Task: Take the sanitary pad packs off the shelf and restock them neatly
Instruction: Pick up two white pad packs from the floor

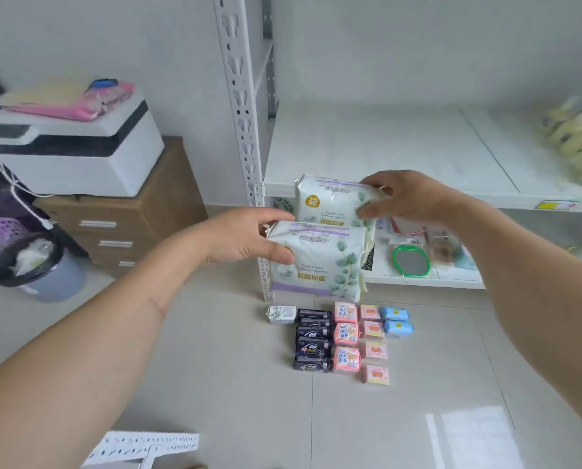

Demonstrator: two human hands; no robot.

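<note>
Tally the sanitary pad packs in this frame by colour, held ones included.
White leaf-print packs: 3, one in the left hand, one in the right hand, one small on the floor
Black packs: 5
Pink packs: 3
Peach-orange packs: 4
Blue packs: 2
Total: 17

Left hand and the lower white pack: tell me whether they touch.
Touching. The head view shows the left hand gripping the lower white pack at its upper left corner, thumb across the front.
</note>
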